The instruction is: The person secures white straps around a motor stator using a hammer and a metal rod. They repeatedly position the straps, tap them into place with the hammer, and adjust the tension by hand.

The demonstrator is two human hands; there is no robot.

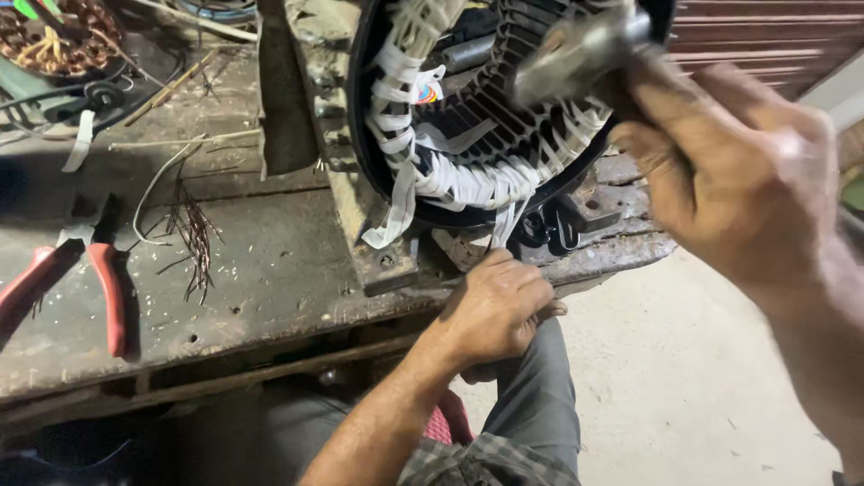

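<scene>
A black round motor stator (486, 117) stands on edge on the metal workbench (270, 270), its windings bound with white tape. My right hand (729, 180) is raised close to the camera and grips a blurred metal hammer (576, 54) whose head is over the stator's bore. My left hand (495, 306) is closed just under the stator's lower rim at the bench edge, pinching a white tape end that hangs from the windings.
Red-handled pliers (99, 288) lie at the bench's left. Loose copper wire strands (193, 238) lie beside them. A second wound stator (58, 36) sits at the far left back. Concrete floor (684, 387) lies to the right.
</scene>
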